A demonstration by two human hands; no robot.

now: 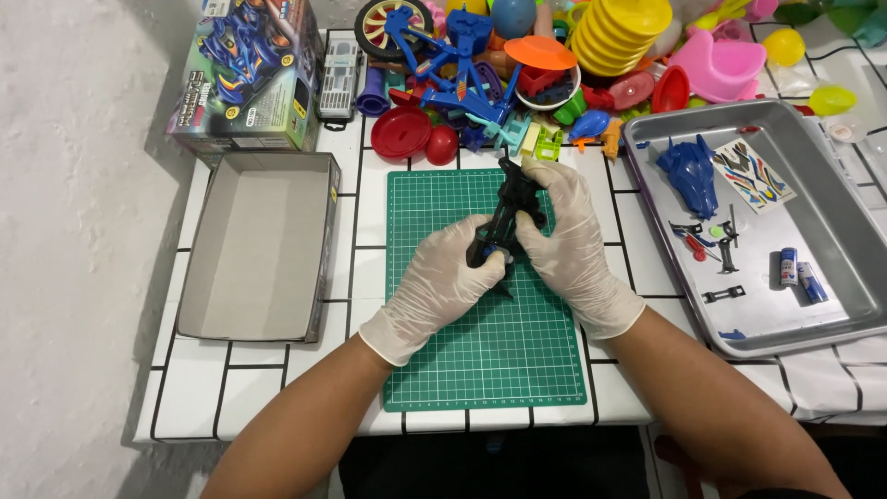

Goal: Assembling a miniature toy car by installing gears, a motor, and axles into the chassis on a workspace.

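Note:
Both my hands wear thin white gloves and grip a black toy car chassis (510, 205) above a green cutting mat (480, 360). My left hand (443, 277) holds its near end, where a blue part shows between the fingers. My right hand (568, 236) wraps the far end and right side. The chassis is tilted, its far end pointing away from me.
A metal tray (832, 305) at the right holds a blue car body shell (690, 173), a sticker sheet (750, 174), small black and red parts and two batteries (799, 274). An empty cardboard box lid (259, 245) lies left, the printed box (251, 74) behind it. Colourful plastic toys (554, 65) crowd the back.

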